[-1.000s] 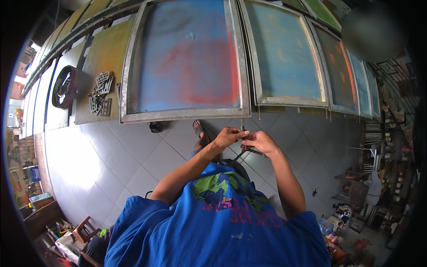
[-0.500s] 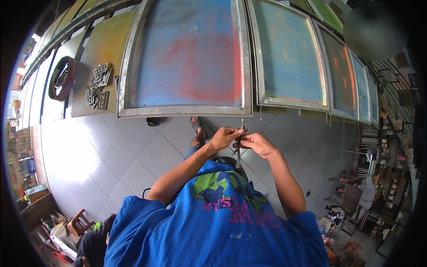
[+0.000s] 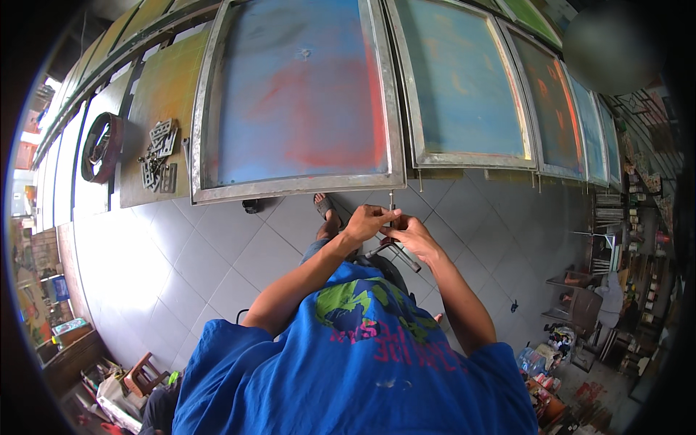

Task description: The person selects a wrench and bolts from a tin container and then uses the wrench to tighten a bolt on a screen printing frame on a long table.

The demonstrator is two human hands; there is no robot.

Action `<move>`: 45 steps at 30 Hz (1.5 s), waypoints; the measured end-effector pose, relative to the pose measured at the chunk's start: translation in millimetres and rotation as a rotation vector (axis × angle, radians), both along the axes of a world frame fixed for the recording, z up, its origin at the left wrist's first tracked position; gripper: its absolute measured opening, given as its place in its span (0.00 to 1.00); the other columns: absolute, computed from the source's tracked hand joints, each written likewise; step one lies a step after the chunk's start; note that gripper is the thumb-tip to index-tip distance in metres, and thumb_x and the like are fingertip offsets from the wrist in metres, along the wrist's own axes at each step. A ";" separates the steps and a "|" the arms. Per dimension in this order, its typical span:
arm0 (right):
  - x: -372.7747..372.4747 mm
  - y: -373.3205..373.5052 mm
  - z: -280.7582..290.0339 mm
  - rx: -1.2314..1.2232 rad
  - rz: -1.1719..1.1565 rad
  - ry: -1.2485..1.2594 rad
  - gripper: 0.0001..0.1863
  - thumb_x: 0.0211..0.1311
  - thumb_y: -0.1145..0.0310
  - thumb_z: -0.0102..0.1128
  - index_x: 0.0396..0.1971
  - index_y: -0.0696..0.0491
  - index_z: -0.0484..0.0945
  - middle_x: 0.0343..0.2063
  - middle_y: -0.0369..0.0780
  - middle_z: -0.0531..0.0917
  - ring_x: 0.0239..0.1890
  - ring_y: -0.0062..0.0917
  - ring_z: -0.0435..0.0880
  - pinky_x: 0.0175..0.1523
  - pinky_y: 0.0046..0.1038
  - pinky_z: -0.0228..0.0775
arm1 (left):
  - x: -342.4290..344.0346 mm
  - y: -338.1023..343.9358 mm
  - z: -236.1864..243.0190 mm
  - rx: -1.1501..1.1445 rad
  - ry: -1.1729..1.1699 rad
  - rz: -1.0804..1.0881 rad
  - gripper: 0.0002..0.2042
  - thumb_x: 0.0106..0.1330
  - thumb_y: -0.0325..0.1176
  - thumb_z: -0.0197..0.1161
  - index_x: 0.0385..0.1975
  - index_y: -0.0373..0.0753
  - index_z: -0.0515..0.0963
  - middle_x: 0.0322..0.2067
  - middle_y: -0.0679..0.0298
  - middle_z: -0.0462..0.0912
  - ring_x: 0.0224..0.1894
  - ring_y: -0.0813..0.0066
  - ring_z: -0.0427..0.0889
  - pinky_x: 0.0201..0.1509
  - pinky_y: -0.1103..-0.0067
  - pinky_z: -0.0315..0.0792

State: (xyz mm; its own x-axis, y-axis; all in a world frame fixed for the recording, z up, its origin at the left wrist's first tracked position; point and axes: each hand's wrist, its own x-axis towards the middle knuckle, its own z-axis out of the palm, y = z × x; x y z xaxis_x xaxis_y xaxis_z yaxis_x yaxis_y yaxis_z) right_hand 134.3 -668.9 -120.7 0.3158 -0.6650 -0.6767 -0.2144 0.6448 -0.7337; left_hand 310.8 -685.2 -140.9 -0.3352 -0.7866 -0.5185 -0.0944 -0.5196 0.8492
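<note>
A dark Y-shaped socket wrench (image 3: pixel 395 250) is between my two hands, its arms spreading out below them. My left hand (image 3: pixel 368 223) is closed, thumb and fingers pinched at the upper shaft of the wrench. Close beside it my right hand (image 3: pixel 413 235) is closed too, fingers bent round the wrench near its hub; its fingertips are partly hidden. Just above my fingers a thin bolt (image 3: pixel 391 197) sticks out of the near edge of a metal-framed screen (image 3: pixel 304 185). The wrench's upper end meets or nearly meets this bolt; I cannot tell which.
More framed screens (image 3: pixel 475 161) stand in a row to the right, with bolts jutting from their near edges. At left, metal brackets (image 3: pixel 158 154) and a round dark tray (image 3: pixel 101 147) rest on a board. Tiled floor (image 3: pixel 210 254) lies below. A stool (image 3: pixel 142 375) is at lower left.
The wrench has turned: its arms now spread apart below my hands instead of one hanging straight down. My hands stay together under the bolt, and the view has shifted slightly.
</note>
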 end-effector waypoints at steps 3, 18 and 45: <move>-2.4 0.3 12.2 0.051 -0.008 -0.299 0.16 0.72 0.67 0.56 0.52 0.61 0.76 0.47 0.41 0.82 0.44 0.24 0.85 0.53 0.26 0.75 | 4.6 -0.5 29.8 0.094 0.044 -0.013 0.22 0.69 0.49 0.64 0.38 0.30 0.85 0.28 0.62 0.85 0.30 0.80 0.79 0.33 0.80 0.74; 6.2 1.6 -9.5 0.059 -0.023 -0.122 0.13 0.67 0.70 0.64 0.45 0.63 0.77 0.40 0.42 0.83 0.37 0.24 0.86 0.44 0.26 0.79 | 5.7 0.5 -5.9 0.104 0.092 -0.003 0.25 0.66 0.53 0.67 0.43 0.32 0.84 0.30 0.63 0.83 0.32 0.78 0.78 0.39 0.80 0.73; -15.6 -11.4 13.7 -0.154 0.379 0.299 0.13 0.65 0.63 0.67 0.36 0.59 0.83 0.33 0.38 0.86 0.39 0.20 0.82 0.47 0.25 0.73 | -0.7 -4.9 3.6 0.055 -0.147 -0.120 0.23 0.62 0.54 0.70 0.33 0.35 0.86 0.28 0.65 0.85 0.34 0.78 0.80 0.38 0.77 0.73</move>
State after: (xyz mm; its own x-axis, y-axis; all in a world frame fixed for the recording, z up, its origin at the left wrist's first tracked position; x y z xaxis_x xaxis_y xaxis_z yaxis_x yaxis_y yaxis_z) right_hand 118.6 -680.3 -107.0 0.3616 -0.6408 -0.6772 -0.6274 0.3700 -0.6852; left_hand 310.1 -690.1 -137.2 -0.3424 -0.7147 -0.6098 -0.2798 -0.5420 0.7924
